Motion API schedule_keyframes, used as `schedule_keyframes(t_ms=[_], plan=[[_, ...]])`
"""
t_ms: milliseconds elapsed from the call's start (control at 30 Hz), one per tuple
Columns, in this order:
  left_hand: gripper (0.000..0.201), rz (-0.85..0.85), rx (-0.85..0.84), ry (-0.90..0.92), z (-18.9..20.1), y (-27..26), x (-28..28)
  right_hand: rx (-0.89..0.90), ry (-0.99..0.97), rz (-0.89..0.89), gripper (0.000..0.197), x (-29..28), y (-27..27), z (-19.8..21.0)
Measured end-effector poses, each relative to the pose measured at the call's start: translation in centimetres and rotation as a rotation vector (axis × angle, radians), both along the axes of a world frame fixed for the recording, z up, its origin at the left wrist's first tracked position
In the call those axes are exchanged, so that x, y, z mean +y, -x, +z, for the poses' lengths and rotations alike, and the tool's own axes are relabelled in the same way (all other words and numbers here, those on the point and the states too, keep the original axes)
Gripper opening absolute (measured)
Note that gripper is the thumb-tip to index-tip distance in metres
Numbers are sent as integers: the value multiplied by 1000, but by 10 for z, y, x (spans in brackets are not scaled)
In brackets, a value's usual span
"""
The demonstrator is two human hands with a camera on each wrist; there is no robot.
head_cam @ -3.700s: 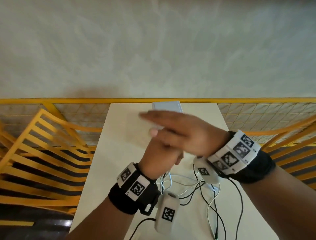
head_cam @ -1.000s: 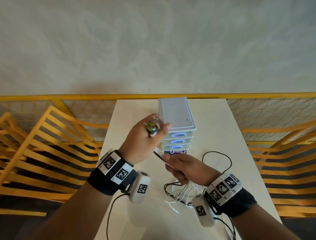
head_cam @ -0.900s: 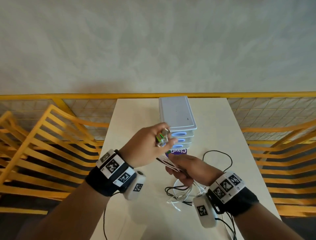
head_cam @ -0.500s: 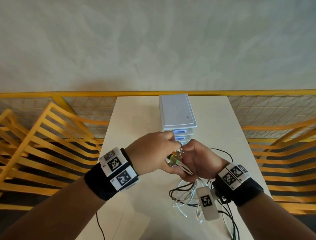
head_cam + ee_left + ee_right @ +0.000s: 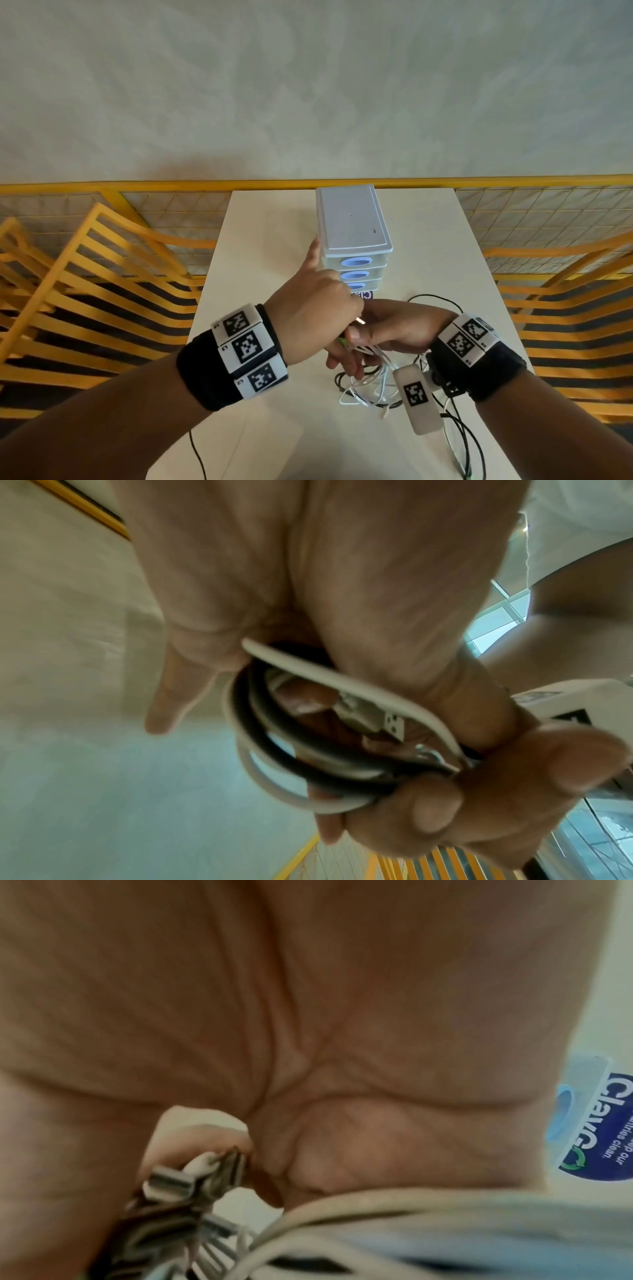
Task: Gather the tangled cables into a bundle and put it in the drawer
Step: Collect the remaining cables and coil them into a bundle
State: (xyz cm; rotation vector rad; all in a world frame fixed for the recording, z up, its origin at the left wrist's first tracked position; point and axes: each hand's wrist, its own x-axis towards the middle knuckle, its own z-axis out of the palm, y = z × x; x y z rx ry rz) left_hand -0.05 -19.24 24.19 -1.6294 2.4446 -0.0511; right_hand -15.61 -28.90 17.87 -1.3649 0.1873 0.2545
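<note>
A tangle of white and black cables (image 5: 368, 389) lies on the white table (image 5: 260, 246), with its upper strands lifted into both hands. My left hand (image 5: 318, 308) grips a loop of white and black cable (image 5: 274, 753) with a USB plug (image 5: 375, 719) inside it; one finger sticks out straight beside the drawer unit. My right hand (image 5: 399, 329) touches the left one and pinches the plug ends (image 5: 171, 1180) and a white cable (image 5: 342, 1207). The grey drawer unit (image 5: 352, 226) stands just behind the hands, and its blue-handled drawers (image 5: 356, 263) look closed.
A black cable loop (image 5: 428, 298) trails on the table to the right of the hands, and more strands (image 5: 459, 442) run toward the near edge. Yellow railings (image 5: 102, 274) flank the table on both sides, with a pale wall behind.
My left hand has come down and rightward with the cable ends to meet my right hand in front of the drawer unit. The slack between the hands is now gathered into a loop.
</note>
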Motion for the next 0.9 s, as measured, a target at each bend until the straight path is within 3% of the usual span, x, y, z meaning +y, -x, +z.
schedule_keyframes(t_ms=[100,233,367,500,567,667,733,900], plan=[[17,54,-37,-99,4,10,-3,-11,-15,15,21,0,1,-3],[12,90,-113,-60,5,6,0,17,33,30,23,0,-3,-6],[22,90,-152,-180,0,10,-5,99,101,50,36,-2,-5,-1],[16,115,-115,-235,-7,11,-5,171,234,49,31,4,-11,-2],[18,132,-104,-260,-7,10,-6,184,262,49,40,6,-12,-5],[30,164,-52,-325,-11,2,-10,164,317,69,44,11,-12,-6],[25,199,26,-409,-16,-3,-12,146,314,80,48,13,-11,-6],[29,262,288,-554,-21,-5,-14,69,179,59,43,6,-4,1]])
